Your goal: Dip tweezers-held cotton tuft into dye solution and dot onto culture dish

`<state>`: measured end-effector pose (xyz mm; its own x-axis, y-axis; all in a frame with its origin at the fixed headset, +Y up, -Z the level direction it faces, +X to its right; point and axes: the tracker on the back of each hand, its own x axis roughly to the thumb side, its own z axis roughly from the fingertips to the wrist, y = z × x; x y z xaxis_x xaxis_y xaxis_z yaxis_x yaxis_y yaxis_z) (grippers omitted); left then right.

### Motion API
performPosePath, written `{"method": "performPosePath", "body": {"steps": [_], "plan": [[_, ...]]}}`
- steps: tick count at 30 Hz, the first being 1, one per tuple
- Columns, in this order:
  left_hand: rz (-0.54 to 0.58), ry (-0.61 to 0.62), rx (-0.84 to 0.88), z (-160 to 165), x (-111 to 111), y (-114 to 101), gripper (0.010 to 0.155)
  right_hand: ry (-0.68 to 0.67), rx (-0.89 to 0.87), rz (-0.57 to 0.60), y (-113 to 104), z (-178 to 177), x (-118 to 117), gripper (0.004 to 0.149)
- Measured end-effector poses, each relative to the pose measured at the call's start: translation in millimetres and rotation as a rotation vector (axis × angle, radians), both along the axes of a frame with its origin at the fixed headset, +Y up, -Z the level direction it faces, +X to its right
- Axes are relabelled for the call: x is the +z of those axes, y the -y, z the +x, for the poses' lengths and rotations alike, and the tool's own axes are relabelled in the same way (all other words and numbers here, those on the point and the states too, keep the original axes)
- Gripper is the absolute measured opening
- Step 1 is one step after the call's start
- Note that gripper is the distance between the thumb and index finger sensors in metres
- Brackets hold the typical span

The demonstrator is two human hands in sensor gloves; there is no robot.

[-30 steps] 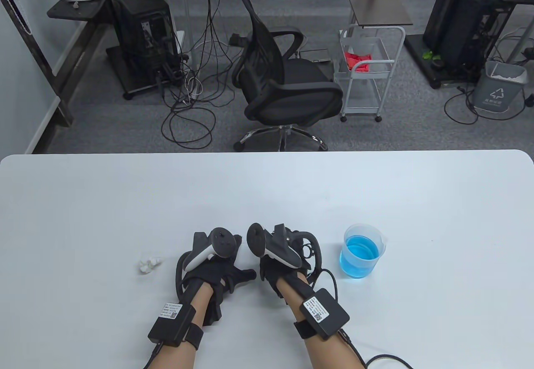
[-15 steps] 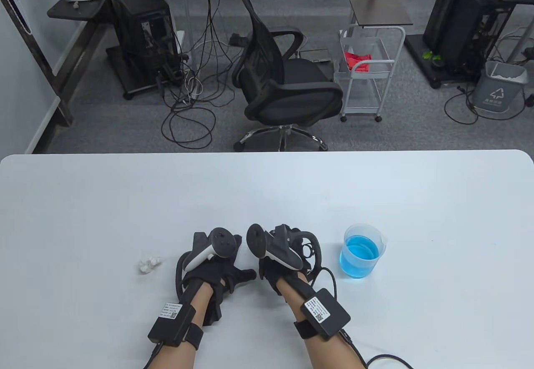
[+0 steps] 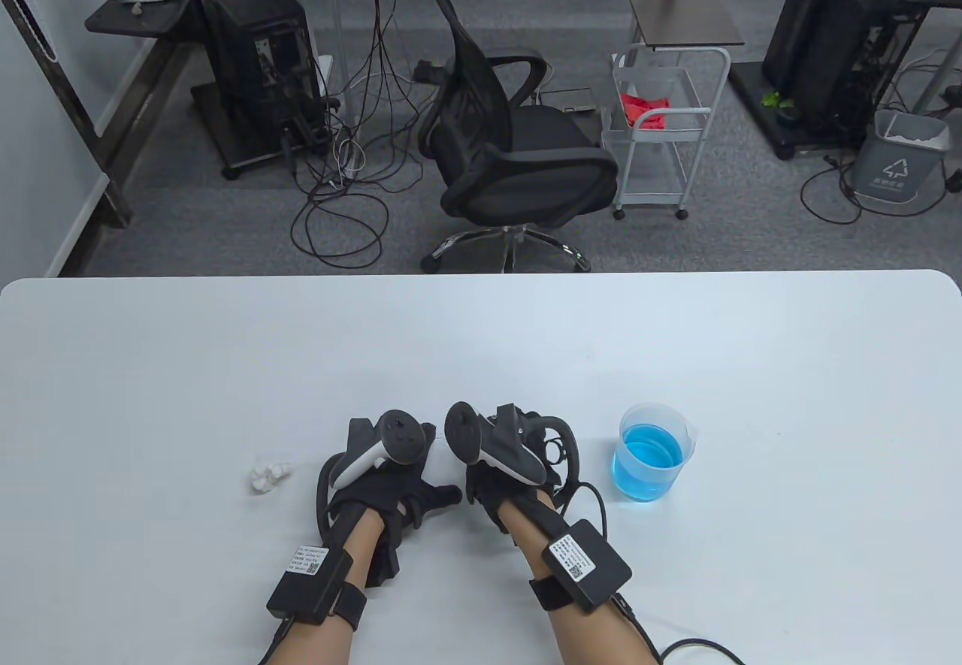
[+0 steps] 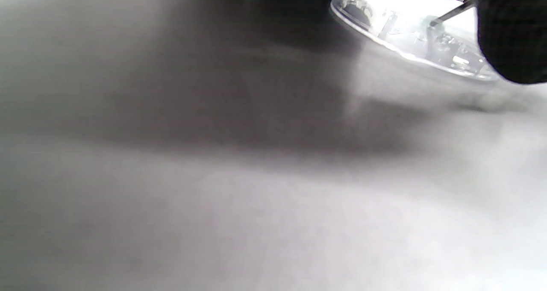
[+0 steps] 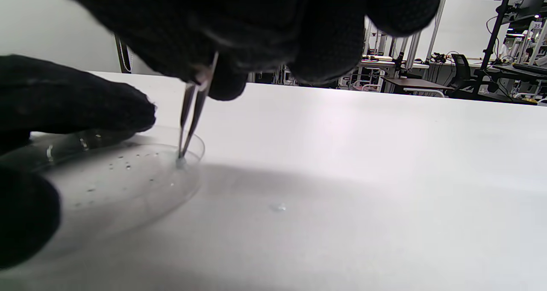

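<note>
Left hand (image 3: 391, 488) is steadying the culture dish (image 5: 128, 175), fingers touching its rim; right hand (image 3: 500, 481) is pinching tweezers (image 5: 194, 111), cotton tuft (image 5: 180, 162) pressing into the dish. Barely anything shifting since a second ago: dotting is underway. Beaker (image 3: 652, 452) is sitting right.

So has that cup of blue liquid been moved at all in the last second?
No. The cup of blue liquid sits at the same spot on the table, right of the right hand.

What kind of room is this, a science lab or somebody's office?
Most likely an office-style workroom used for recording lab tasks. Beyond the white table there is an office chair, computer towers with loose cables on grey carpet, while a beaker of blue liquid and a clear culture dish sit on the table.
</note>
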<state>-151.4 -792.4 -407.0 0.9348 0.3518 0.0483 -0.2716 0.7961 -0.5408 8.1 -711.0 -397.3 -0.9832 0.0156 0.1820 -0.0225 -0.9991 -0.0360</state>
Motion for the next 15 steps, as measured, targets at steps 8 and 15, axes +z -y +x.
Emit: {"method": "performPosePath", "body": {"steps": [8,15], "plan": [[0.0,0.0,0.001,0.1,0.0,0.2,0.105,-0.002,-0.02,0.021,-5.6,0.9,1.0,0.031],[0.0,0.0,0.001,0.1,-0.1,0.3,0.105,0.0,0.004,-0.009,0.8,-0.2,-0.9,0.031]]}}
